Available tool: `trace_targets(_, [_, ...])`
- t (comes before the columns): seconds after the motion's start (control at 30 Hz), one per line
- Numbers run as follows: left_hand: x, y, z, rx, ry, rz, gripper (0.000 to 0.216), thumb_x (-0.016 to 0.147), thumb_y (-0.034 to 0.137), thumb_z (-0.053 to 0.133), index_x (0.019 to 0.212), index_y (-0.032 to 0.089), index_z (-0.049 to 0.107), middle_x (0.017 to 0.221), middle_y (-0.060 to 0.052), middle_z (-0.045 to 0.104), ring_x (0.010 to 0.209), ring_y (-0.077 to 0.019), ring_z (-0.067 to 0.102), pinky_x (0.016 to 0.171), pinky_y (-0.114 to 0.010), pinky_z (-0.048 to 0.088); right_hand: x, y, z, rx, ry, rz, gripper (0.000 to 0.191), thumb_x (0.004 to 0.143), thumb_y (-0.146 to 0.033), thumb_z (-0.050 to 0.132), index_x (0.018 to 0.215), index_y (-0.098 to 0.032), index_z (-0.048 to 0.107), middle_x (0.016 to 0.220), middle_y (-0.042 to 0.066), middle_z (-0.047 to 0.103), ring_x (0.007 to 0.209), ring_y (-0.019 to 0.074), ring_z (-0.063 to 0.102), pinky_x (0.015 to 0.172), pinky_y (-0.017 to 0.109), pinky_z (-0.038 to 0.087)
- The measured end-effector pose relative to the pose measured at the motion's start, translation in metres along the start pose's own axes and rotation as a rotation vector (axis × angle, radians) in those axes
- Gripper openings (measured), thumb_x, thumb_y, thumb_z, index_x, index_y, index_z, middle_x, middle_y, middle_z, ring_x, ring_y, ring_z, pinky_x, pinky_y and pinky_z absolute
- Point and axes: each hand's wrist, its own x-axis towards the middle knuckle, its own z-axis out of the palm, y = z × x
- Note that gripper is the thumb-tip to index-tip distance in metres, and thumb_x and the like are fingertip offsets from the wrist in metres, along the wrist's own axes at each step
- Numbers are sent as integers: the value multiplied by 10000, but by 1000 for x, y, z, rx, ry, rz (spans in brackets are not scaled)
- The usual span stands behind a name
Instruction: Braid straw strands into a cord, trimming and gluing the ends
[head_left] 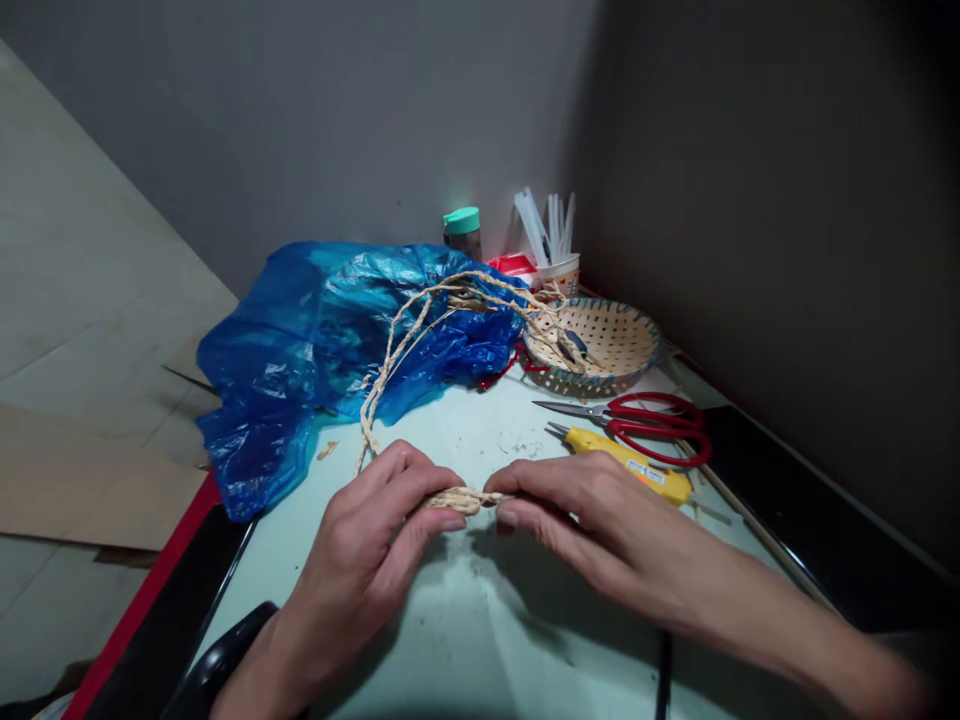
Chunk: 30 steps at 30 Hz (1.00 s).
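Between my hands is a small bundle of pale braided straw cord [459, 499], held above the table. My left hand [382, 525] is closed, its thumb and fingers pinching the bundle's body. With thumb and forefinger, my right hand [577, 510] pinches a thin end of the same cord on the right. From behind my left hand the long cord [381, 385] rises, arcs over a blue plastic bag [292, 330] and runs into a woven basket [615, 345]. The palm side of both hands is hidden.
Red-handled scissors [600, 411] and a yellow glue gun [637, 468] lie right of centre on the pale table [480, 620]. Clear sticks stand in a paper cup [561, 270] at the back, near a green-lidded jar [463, 232]. A wall rises behind.
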Motion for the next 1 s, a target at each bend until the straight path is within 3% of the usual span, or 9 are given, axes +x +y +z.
trace_targets(0.1, [1,-2,-1,-37,13,-41,126,913,93,567,930,172,663,804,-5,595,767,-130,549,694,-243,405,1,-4,-9,55,7,37,223,1023,-295,450,1014,-261,670,889,-32,702,820,130,613,745,238,409])
trace_targets(0.27, [1,-4,0,-160,15,-183,132,931,153,558,895,205,674,795,8,585,761,-135,550,683,-257,397,4,-3,-18,269,-61,84,278,1015,-262,452,911,-222,707,779,-28,687,636,106,563,571,200,406])
trace_targets(0.4, [1,-7,0,-258,6,-277,120,915,199,585,859,220,688,789,10,604,749,-140,564,666,-258,409,5,1,-22,464,-109,144,268,1012,-272,436,969,-200,690,848,0,715,624,117,529,557,210,411])
trace_targets(0.73, [2,-6,0,-285,42,-333,140,901,247,589,811,222,693,772,0,600,718,-147,561,622,-251,423,6,5,-23,598,-112,184,266,1011,-298,435,987,-163,663,889,38,716,609,109,500,555,221,410])
trace_targets(0.87, [1,-3,1,-177,89,-214,138,905,152,568,834,201,676,786,-8,611,762,-148,581,685,-250,439,3,3,-25,329,-61,142,230,989,-261,465,950,-204,684,856,2,719,686,132,580,600,234,421])
trace_targets(1.0, [-1,-3,6,-36,103,-31,171,885,64,571,922,187,685,818,-23,611,772,-148,585,693,-250,457,-1,-4,-23,-1,107,51,238,916,-376,624,1085,-224,695,1006,33,713,927,204,632,793,302,460])
